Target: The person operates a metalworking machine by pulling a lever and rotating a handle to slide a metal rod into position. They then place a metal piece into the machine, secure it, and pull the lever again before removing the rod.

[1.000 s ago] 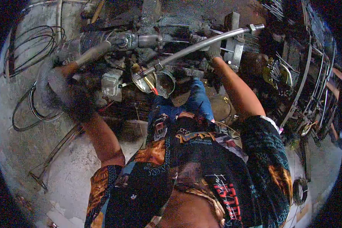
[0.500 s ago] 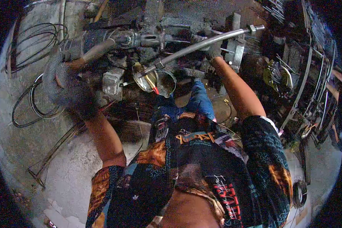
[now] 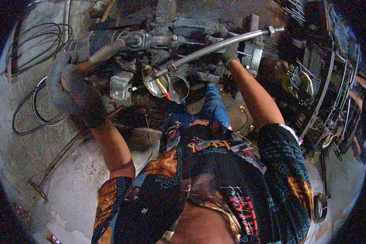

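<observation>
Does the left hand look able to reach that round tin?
Probably yes: the round tin lies close by with nothing between, though the left hand is closed around a lever.

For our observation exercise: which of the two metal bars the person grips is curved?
The bright tube in the right hand: it bows, while the darker bar in the left hand runs straight.

We have one view only, worn on the head and tipped steeply down and forward (a fisheye, black at its corners). Our shirt (image 3: 215, 179) fills the lower edge close up; the machinery (image 3: 162, 40) lies farther off along the top, with the concrete floor (image 3: 24, 154) on the left.
</observation>
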Demonstrator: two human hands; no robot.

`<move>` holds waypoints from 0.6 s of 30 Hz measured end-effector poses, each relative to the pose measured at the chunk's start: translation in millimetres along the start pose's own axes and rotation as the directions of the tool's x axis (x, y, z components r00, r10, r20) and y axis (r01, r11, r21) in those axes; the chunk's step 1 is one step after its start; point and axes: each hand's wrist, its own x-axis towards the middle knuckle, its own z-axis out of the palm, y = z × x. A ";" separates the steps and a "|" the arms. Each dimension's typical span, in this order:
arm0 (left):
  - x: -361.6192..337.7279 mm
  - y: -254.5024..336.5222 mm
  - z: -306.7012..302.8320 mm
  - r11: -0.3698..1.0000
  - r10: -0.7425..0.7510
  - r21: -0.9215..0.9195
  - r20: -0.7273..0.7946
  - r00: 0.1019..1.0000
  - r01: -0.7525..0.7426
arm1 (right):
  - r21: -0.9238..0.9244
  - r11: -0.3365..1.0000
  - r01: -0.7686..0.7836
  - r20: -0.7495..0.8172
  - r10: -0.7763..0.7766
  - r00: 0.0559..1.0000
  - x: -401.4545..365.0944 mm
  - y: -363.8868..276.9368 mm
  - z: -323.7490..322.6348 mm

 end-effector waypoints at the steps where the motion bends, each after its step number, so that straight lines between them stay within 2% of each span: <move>1: 0.5 -1.1 -0.2 1.000 0.024 -0.014 0.002 1.000 -0.024 | 0.001 1.000 0.002 -0.001 -0.002 1.000 1.6 -1.6 1.7; 3: 1.0 -3.1 0.3 0.998 0.046 -0.040 0.011 0.999 -0.046 | 0.137 0.986 -0.099 0.009 0.099 0.995 -2.6 16.5 24.3; 4: 1.0 -4.4 0.7 0.997 0.057 -0.052 0.011 0.998 -0.057 | 0.137 0.986 -0.094 0.008 0.094 0.996 -0.7 18.3 24.8; 6: 0.1 -6.3 1.3 0.994 0.077 -0.077 0.021 0.997 -0.075 | -0.006 1.000 0.020 -0.056 -0.020 0.998 8.0 -17.0 -12.2; 7: 0.3 -7.1 1.7 0.992 0.086 -0.093 0.027 0.996 -0.083 | -0.006 1.000 0.021 -0.056 -0.021 0.998 12.7 -30.3 -26.2; 9: 0.9 -9.2 1.9 0.988 0.103 -0.121 0.037 0.994 -0.098 | 0.036 0.988 0.153 -0.269 -0.138 0.953 15.7 -43.1 -40.6; 10: 0.8 -10.4 2.2 0.985 0.109 -0.136 0.042 0.993 -0.102 | 0.037 0.987 0.156 -0.268 -0.140 0.953 15.6 -45.2 -41.1; 12: 1.3 -12.6 3.1 0.978 0.128 -0.173 0.047 0.991 -0.118 | 0.178 0.982 0.070 -0.192 -0.035 0.981 10.4 -31.1 -26.8; 13: -1.1 -17.2 1.1 0.974 0.125 -0.200 0.059 0.990 -0.111 | 0.159 0.985 0.064 -0.182 -0.035 0.983 -6.0 -22.1 -30.1; 14: 0.3 -16.7 1.4 0.969 0.137 -0.217 0.066 0.988 -0.120 | 0.285 0.948 -0.143 -0.035 0.159 0.987 -8.1 -18.9 -33.9; 15: -0.2 -17.7 2.1 0.963 0.143 -0.243 0.078 0.987 -0.121 | 0.372 0.858 -0.353 0.134 0.327 0.936 -8.3 -17.3 -35.8; 16: -2.9 -18.8 1.1 0.957 0.150 -0.263 0.087 0.985 -0.122 | 0.368 0.862 -0.350 0.129 0.325 0.937 -7.4 -17.3 -36.8; 18: -2.2 -21.1 1.7 0.943 0.170 -0.307 0.107 0.980 -0.130 | 0.226 0.938 -0.262 0.053 0.256 0.965 3.8 -36.4 -48.3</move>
